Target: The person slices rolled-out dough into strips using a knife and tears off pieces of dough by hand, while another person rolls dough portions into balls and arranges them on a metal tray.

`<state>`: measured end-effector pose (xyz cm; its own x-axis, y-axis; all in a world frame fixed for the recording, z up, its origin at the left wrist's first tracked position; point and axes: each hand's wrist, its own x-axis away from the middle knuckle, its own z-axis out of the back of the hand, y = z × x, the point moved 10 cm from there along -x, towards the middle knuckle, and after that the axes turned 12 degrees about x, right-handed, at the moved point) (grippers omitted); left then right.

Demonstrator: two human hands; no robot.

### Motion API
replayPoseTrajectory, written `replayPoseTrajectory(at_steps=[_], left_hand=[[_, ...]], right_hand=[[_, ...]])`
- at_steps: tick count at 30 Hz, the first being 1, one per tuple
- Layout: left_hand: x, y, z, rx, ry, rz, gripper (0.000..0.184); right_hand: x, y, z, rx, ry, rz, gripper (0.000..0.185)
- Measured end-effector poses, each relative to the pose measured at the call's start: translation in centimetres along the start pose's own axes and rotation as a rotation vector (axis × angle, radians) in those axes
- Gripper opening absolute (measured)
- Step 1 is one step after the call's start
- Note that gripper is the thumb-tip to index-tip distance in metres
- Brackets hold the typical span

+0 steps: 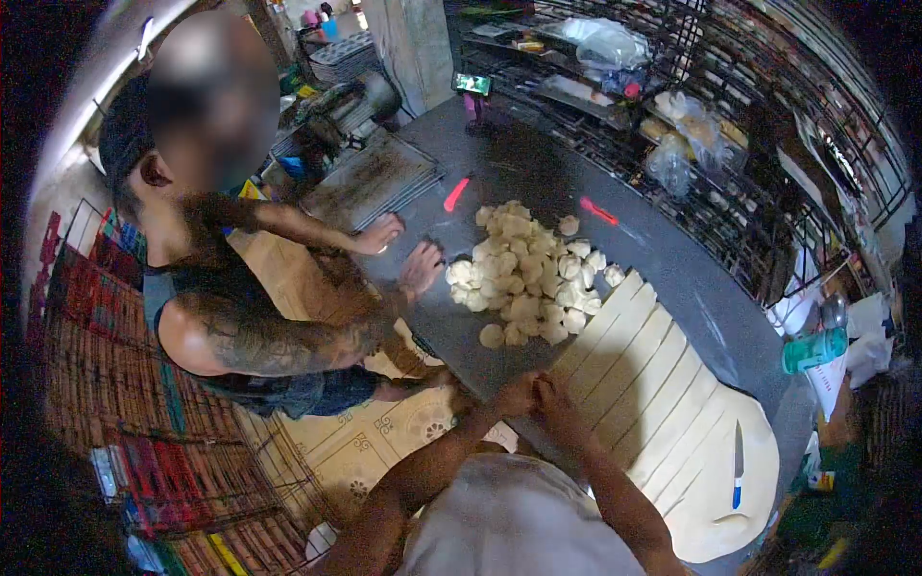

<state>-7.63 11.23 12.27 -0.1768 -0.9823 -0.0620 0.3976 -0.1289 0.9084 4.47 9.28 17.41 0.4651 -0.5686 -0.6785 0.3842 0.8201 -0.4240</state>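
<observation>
holding left hand (520, 396) and right hand (550, 395) bunched together beside the cut dough sheet (663, 403) on the table (538, 173), cannot tell whether pinching anything, seemingly keeping near the heaped dough pieces (519, 274), with knife (739, 466) laid on the sheet, perhaps for easy reach.

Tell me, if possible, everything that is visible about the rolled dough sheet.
The rolled dough sheet looks cream, soft and smooth, with a rounded right end. Roughly parallel cuts divide its left part into long strips; the right end is uncut. It lies flat on the dark worktop, beside a heap of dough pieces. A blue-handled knife rests on it.
</observation>
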Motion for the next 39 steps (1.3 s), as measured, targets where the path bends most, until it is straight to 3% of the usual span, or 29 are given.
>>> replayPoseTrajectory(at_steps=[2, 3, 7, 8, 12, 13, 17, 18, 22, 23, 32, 34, 35, 37, 39], left_hand=[[0.5, -1.9, -1.8, 0.100, -0.141, 0.138, 0.042], [0.8, -1.4, -2.0, 0.099, -0.138, 0.150, 0.042], [0.0, 0.0, -3.2, 0.342, -0.247, 0.347, 0.039], [0.5, -3.4, -4.4, 0.337, -0.242, 0.348, 0.039], [1.3, -13.6, -7.2, 0.630, 0.326, -0.028, 0.028], [1.1, -12.2, -6.8, 0.638, 0.326, -0.027, 0.028], [-0.8, -6.4, -5.8, 0.420, 0.117, 0.177, 0.020], [-1.7, -4.9, -4.5, 0.363, 0.070, 0.221, 0.018], [-2.7, 1.2, -0.4, 0.116, -0.088, 0.380, 0.010], [-3.1, 1.2, 0.2, 0.116, -0.084, 0.381, 0.010], [-5.7, -0.8, 4.5, -0.277, 0.245, 0.170, 0.065], [-6.1, -8.5, 4.3, 0.733, 0.899, -0.568, 0.070], [-0.4, -4.6, 12.0, 0.738, 0.878, -0.576, 0.070], [-5.8, 10.8, 11.7, 0.212, 0.370, -0.487, 0.076], [-6.8, -6.0, 3.1, 0.554, 0.006, 0.218, 0.085]], right_hand=[[2.7, -0.6, -0.7, 0.024, 0.158, 0.243, 0.031], [2.7, -1.2, -0.2, 0.013, 0.156, 0.239, 0.031], [2.2, 3.7, -0.8, 0.248, -0.369, -0.433, 0.044], [2.0, 3.2, -0.5, 0.243, -0.367, -0.430, 0.044], [1.3, 2.8, 0.9, 0.433, -0.343, -0.389, 0.050], [1.4, 3.1, 0.7, 0.439, -0.349, -0.389, 0.050], [6.9, 8.4, -4.3, -0.207, -0.471, -1.018, 0.051], [7.1, 8.4, -4.7, -0.201, -0.473, -1.021, 0.051], [1.9, 6.3, -4.6, -0.081, -0.291, -0.574, 0.039], [0.8, 5.3, -4.2, -0.084, -0.292, -0.572, 0.039], [-8.4, -6.9, 2.0, -0.455, -0.495, -0.384, 0.030], [-10.9, -7.7, 1.9, -0.451, -0.455, -0.312, 0.040], [-9.9, -6.4, 1.3, -0.442, -0.435, -0.318, 0.040], [-7.8, 0.0, 0.9, -0.441, -0.418, -0.402, 0.035], [-2.7, 2.8, -0.8, -0.454, -0.431, -0.490, 0.033]])
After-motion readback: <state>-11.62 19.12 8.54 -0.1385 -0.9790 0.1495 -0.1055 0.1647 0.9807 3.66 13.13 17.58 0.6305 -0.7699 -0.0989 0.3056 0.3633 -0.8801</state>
